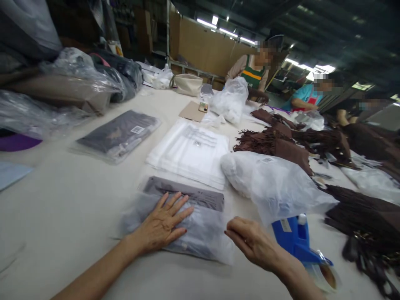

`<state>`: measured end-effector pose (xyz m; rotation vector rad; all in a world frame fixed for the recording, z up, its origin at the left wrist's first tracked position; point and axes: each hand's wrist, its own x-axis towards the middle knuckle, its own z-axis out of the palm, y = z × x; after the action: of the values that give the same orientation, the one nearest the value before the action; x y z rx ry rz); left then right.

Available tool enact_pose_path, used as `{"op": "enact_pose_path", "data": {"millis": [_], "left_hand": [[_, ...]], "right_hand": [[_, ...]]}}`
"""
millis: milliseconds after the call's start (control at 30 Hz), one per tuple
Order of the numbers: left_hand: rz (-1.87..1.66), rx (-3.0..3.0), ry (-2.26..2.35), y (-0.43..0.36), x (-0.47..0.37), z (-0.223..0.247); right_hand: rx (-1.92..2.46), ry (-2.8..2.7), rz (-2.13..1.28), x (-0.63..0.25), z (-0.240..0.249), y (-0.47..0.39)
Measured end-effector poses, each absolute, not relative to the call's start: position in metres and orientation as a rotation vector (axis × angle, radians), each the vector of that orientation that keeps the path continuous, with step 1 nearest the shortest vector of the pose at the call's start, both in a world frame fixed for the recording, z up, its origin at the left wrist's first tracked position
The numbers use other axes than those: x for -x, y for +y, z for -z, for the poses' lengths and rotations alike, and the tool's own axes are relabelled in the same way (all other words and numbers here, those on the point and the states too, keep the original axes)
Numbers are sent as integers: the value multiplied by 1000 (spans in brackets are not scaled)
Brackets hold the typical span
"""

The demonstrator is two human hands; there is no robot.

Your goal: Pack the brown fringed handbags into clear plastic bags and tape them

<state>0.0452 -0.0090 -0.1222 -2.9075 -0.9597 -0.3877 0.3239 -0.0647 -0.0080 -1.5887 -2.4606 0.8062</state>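
Observation:
My left hand [165, 223] lies flat with its fingers spread on a frosted plastic bag [209, 235]. Inside that bag is something dark grey and folded, its upper strip showing near the fingertips. Just off the bag's right edge, my right hand [254, 241] is closed in a pinch. Whether it grips anything is hidden. Beyond the bag sits a stack of clear plastic bags [190, 150] with a barcode label. A blue tape dispenser [293, 239] with a roll of clear tape [326, 277] is close to my right forearm.
A bagged dark grey item [118, 133] lies at the left. A puffy white plastic bag [278, 181] sits right of the stack. Brown fringed pieces [275, 143] cover the right side. Plastic-wrapped goods [71, 83] are piled far left. A phone [203, 107] and several co-workers [253, 68] are further back.

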Motion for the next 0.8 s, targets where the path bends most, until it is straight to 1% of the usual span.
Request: {"op": "enact_pose_path", "data": {"millis": [100, 200, 333, 400, 533, 667, 733, 800], "left_hand": [[407, 2929, -975, -10, -46, 121], [414, 2952, -987, -10, -46, 120], [359, 2973, -1007, -11, -46, 117], [356, 2975, -1000, -11, -46, 116], [385, 2962, -982, -9, -45, 118], [403, 2970, -993, -9, -44, 120], [401, 2976, -997, -10, -45, 121], [390, 2979, -999, -10, -47, 120]], "right_hand": [[1571, -2624, -901, -310, 18, -22], [1583, -2668, -974, -303, 36, 8], [1705, -2556, -1072, -300, 60, 29], [1796, -2452, -1051, -306, 70, 35], [1959, -2226, -800, -331, 80, 36], [2043, -1986, -435, -340, 76, 0], [1929, -1927, -251, -326, 79, -30], [1669, -1995, -37, -303, 90, -60]]}}
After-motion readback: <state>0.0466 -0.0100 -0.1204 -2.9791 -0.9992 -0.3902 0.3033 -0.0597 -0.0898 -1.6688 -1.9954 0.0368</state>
